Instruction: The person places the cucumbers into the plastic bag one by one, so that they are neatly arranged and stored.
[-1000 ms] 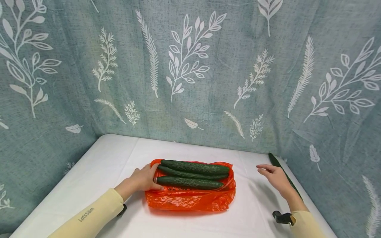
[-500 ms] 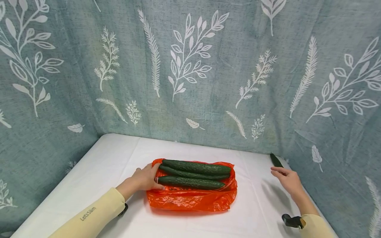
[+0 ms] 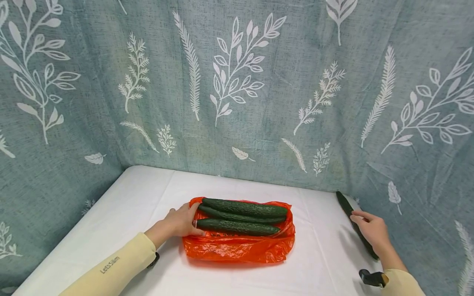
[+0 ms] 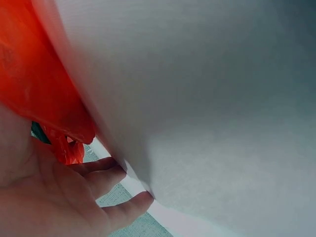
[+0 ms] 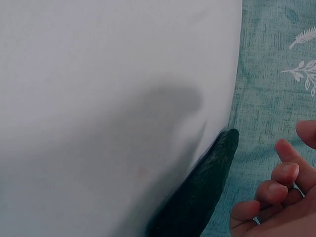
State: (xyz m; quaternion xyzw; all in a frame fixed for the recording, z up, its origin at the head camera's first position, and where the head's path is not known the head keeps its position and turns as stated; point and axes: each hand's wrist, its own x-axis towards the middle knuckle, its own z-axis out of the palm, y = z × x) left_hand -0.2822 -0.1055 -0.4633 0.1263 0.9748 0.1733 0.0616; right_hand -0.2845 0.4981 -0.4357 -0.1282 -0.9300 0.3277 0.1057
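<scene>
A red plastic bag (image 3: 240, 250) lies on the white table with several long dark green cucumbers (image 3: 238, 226) in its mouth. My left hand (image 3: 181, 222) holds the bag's left end, thumb and forefinger spread over its rim. In the left wrist view, the other fingers (image 4: 131, 210) reach past the bag, close to the table. At the right edge of the table lies a single cucumber (image 3: 346, 205). My right hand (image 3: 372, 230) hovers over its middle, fingers loosely bent and apart, holding nothing. The right wrist view shows that cucumber's end (image 5: 197, 192) beside the bent fingers.
The white table (image 3: 155, 193) ends at the right just beyond the single cucumber. A blue-green curtain (image 3: 237, 102) with white leaf prints surrounds the table at the back and both sides.
My right hand has moved right and slightly nearer, over the single cucumber. My left hand stays on the bag, and the cucumbers in the bag have not moved.
</scene>
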